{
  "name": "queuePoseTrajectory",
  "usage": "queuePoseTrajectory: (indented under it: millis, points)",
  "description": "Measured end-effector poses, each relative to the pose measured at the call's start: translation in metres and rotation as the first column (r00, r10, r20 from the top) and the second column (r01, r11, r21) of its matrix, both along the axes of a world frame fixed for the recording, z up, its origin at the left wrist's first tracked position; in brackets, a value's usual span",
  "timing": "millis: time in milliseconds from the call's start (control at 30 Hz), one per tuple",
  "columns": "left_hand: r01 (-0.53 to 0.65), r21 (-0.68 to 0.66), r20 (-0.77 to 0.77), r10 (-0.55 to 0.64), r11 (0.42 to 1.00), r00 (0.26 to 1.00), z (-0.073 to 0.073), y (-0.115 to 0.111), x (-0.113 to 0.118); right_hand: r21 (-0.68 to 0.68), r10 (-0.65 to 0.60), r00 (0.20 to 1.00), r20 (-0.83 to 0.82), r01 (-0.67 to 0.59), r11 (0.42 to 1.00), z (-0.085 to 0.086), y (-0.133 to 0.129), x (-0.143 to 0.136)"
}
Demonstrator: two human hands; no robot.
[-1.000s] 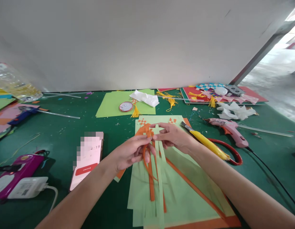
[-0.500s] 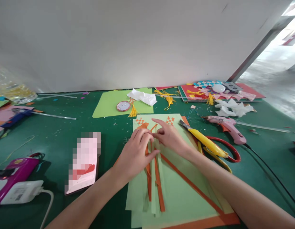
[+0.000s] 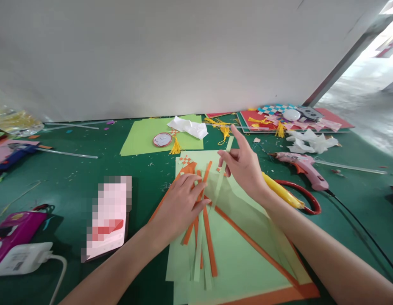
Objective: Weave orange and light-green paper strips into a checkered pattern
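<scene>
Between the thumb and fingers of my right hand [image 3: 245, 165] is a light green paper strip [image 3: 221, 180], lifted and slanting, with the index finger pointing up. My left hand [image 3: 183, 203] rests with fingers apart over loose orange and green strips. One orange paper strip [image 3: 210, 245] and a green paper strip [image 3: 199, 254] stick out below it. Beneath both hands lie pale green paper sheets [image 3: 237, 254]. A small orange-and-white checkered piece [image 3: 185, 160] sits near the sheets' top edge; a similar one is partly hidden by my right hand.
A yellow cutter [image 3: 282, 190] and red-handled scissors [image 3: 306, 197] lie right of the sheets, beside a pink glue gun [image 3: 306, 169]. On the left are a phone [image 3: 109, 224] and a purple device [image 3: 21, 228]. Behind are lime paper [image 3: 135, 137], yellow tassels [image 3: 175, 146] and crumpled tissue [image 3: 190, 127].
My right hand has moved up and right, drawing a green strip away from the bundle. My left hand's fingers have spread over the strips, which have shifted slightly.
</scene>
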State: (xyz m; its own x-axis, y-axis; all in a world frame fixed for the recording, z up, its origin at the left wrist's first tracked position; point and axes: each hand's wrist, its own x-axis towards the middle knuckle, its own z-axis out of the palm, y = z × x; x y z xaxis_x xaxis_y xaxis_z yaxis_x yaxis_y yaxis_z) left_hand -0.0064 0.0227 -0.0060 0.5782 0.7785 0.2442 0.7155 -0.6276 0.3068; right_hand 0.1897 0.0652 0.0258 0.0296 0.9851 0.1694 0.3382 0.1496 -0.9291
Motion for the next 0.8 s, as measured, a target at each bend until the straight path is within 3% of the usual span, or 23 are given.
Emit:
queuePoseTrajectory:
  millis: [67,167,267,333,433,533,633,800]
  points:
    - [-0.019,-0.057,0.076,0.023,0.998,0.997,0.006,-0.002,0.001,-0.029,-0.006,0.991,-0.132,0.002,1.000,0.003,0.000,0.001]
    - [-0.040,-0.295,0.254,0.119,0.955,0.960,0.021,-0.007,0.004,-0.116,0.034,0.937,-0.348,-0.078,0.990,0.004,-0.001,-0.002]
    - [0.058,-0.611,0.358,0.210,0.789,0.910,0.033,-0.011,0.008,-0.185,0.066,0.872,-0.485,-0.176,0.967,0.001,-0.003,-0.008]
    - [0.132,-0.697,0.419,0.252,0.705,0.872,0.036,-0.013,0.010,-0.217,0.064,0.847,-0.528,-0.208,0.954,-0.001,-0.005,-0.012]
    - [0.200,-0.761,0.467,0.307,0.617,0.829,0.035,-0.014,0.012,-0.218,0.066,0.827,-0.558,-0.223,0.950,-0.005,-0.007,-0.015]
    - [0.228,-0.790,0.471,0.324,0.570,0.821,0.034,-0.015,0.013,-0.194,0.095,0.830,-0.550,-0.237,0.952,-0.006,-0.008,-0.015]
    - [0.250,-0.799,0.472,0.313,0.546,0.824,0.035,-0.015,0.012,-0.188,0.110,0.842,-0.529,-0.243,0.952,-0.003,-0.009,-0.012]
    - [0.289,-0.778,0.530,0.335,0.559,0.779,0.035,-0.012,0.011,-0.161,0.093,0.853,-0.514,-0.203,0.966,0.002,-0.006,-0.006]
